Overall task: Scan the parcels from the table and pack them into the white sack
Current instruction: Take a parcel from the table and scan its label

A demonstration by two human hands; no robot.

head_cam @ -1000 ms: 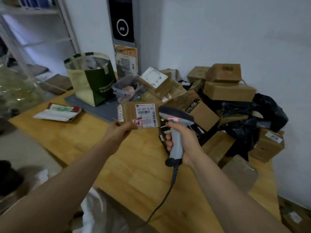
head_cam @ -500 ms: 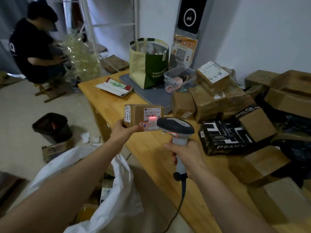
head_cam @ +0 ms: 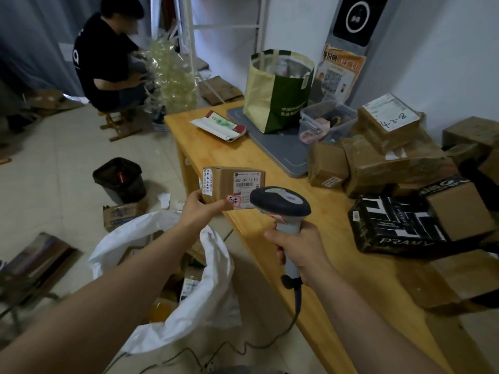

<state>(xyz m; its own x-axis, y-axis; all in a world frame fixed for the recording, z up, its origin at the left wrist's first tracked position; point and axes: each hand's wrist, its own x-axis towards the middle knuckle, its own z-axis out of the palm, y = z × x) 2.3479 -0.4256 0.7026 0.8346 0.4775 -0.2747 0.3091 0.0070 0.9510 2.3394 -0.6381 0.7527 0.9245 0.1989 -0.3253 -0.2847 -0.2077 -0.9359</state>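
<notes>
Above the white sack (head_cam: 210,268), our left hand (head_cam: 199,211) pinches the small box (head_cam: 222,182) by its lower corner; our right hand (head_cam: 299,249) is curled around the scanner (head_cam: 280,203), just beside the small box. Such a corner grip is weak: the small box may slip and miss the white sack.

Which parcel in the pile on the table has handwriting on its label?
The brown parcel stacked highest, beside the clear plastic tub: its white label bears a handwritten "4-2-8". No other parcel there shows handwriting.
</notes>
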